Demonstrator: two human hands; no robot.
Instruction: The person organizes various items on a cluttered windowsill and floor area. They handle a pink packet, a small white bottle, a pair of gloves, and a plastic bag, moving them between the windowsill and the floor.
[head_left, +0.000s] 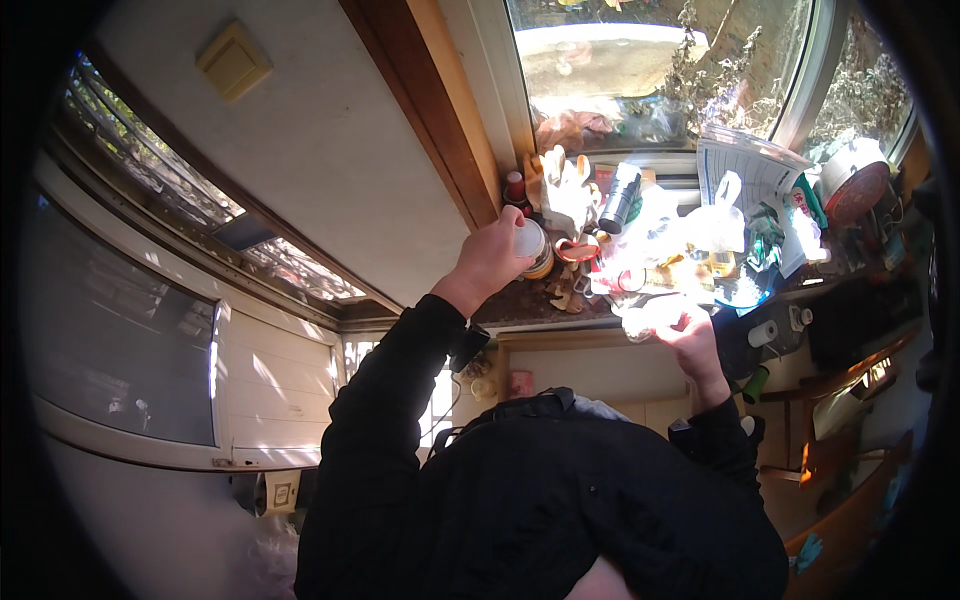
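Note:
At the left end of a cluttered windowsill, my left hand (487, 259) grips a round jar (534, 246) by its white lid. The jar's side is partly orange-brown, and my fingers hide some of the lid. My right hand (688, 337) pinches a crumpled whitish piece (639, 322), perhaps tissue or plastic, at the sill's front edge. Glare washes out its detail. Beside the jar lie a white work glove (568, 191) and a roll of tape (576, 248). A black flashlight (620, 199) leans to the right of the glove.
Clear plastic bags (716, 225) and printed sheets (750, 169) cover the sill's right part. A round tub (855, 180) stands at the far right. The window (660, 75) is behind, a wooden post (427, 105) to the left. Below right are a plastic bottle (784, 330) and a wooden chair (817, 435).

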